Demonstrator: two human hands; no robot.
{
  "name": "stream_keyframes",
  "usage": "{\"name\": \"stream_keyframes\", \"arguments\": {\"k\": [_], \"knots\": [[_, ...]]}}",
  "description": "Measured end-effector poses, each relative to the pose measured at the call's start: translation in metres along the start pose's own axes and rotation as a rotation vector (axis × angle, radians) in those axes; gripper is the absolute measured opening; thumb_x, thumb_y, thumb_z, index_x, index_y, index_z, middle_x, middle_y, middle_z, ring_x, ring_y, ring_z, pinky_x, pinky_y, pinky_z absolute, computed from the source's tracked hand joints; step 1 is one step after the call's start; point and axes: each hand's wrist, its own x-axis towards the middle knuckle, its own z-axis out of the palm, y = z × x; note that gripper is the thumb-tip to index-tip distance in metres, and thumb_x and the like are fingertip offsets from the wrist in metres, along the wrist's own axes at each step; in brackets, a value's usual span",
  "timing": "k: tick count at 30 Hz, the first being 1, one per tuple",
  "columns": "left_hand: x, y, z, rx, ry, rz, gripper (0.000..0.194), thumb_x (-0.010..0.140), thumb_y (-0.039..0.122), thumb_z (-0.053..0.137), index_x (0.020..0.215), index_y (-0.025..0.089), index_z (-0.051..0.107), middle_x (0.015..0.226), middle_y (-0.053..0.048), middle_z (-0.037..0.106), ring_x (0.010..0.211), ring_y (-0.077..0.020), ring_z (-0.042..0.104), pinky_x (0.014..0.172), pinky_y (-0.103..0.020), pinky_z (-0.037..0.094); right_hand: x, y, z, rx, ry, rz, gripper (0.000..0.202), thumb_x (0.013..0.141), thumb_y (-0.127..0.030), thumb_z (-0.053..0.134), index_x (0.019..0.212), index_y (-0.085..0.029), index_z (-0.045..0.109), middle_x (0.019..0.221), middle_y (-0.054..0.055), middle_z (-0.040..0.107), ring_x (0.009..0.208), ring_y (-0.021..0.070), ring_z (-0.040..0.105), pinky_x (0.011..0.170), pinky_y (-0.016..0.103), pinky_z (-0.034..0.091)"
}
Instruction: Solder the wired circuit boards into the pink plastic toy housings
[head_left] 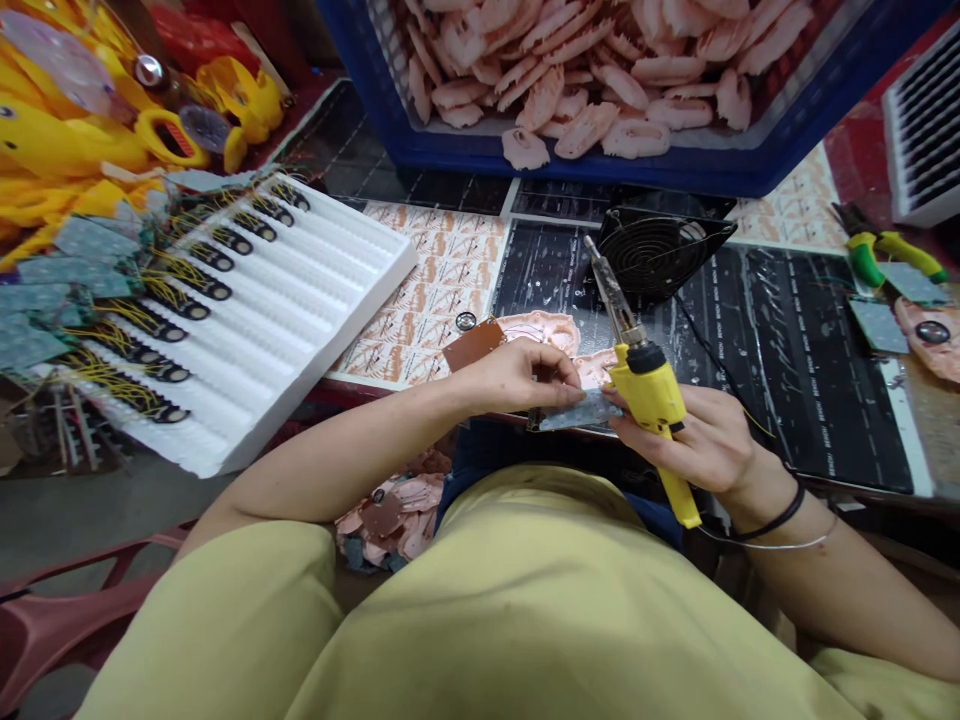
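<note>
1. L hand (536,375): fingers are bent together and clamped on grey-blue pc. (581,410), at its L part.
2. R hand (705,435): closed around yellow soldering iron (651,390); fingertips also reach R end of same pc.
3. Grey-blue pc. lies btwn both hands, at near edge of bench (795,360); long axis goes approx. L to R. Both hands are at it, so neither is clearly nearer.
4. Iron's long axis is slanted: tip points up and away from pc., toward black fan (652,255). To meet pc., tip must be turned back, I judge.
5. Just beyond the fingers: pink shells (551,328), brown board (474,345), small round part (466,321). These make the space tight, I think.
6. Farther: white foam tray (330,260) on L, pliers (892,250) on R, blue crate (450,165) w/ pink pcs. behind.
</note>
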Motion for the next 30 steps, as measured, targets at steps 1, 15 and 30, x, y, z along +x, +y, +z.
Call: {"name": "stream_keyframes", "arguments": {"k": [1, 15, 30], "knots": [[-0.001, -0.001, -0.002, -0.045, 0.036, -0.003, 0.029, 0.067, 0.034, 0.086, 0.070, 0.012, 0.068, 0.064, 0.002, 0.060, 0.060, -0.0067, 0.049, 0.057, -0.019, 0.039, -0.001, 0.001, -0.001, -0.011, 0.019, -0.068, 0.014, 0.092, -0.009, 0.063, 0.100, -0.020, 0.064, 0.082, 0.003, 0.075, 0.088, 0.0185, 0.075, 0.076, 0.028, 0.063], [-0.021, -0.029, -0.005, -0.536, 0.172, 0.052, 0.052, 0.067, 0.044, 0.095, 0.106, 0.016, 0.076, 0.117, -0.014, 0.076, 0.123, -0.0297, 0.067, 0.110, -0.040, 0.046, -0.051, -0.006, 0.034, -0.058, 0.209, 0.186, 0.055, 0.083, -0.004, 0.075, 0.133, -0.024, 0.063, 0.115, 0.007, 0.076, 0.096, 0.0154, 0.074, 0.087, 0.024, 0.061], [-0.043, -0.001, -0.001, -0.318, 0.452, 0.099, 0.055, 0.059, 0.061, 0.093, 0.069, 0.017, 0.063, 0.063, 0.002, 0.066, 0.036, -0.0053, 0.048, 0.040, -0.022, 0.043, -0.048, -0.009, 0.035, 0.095, 0.147, 0.222, 0.039, 0.081, -0.034, 0.084, 0.112, -0.021, 0.065, 0.102, 0.007, 0.078, 0.091, 0.0181, 0.075, 0.078, 0.028, 0.060]]}}
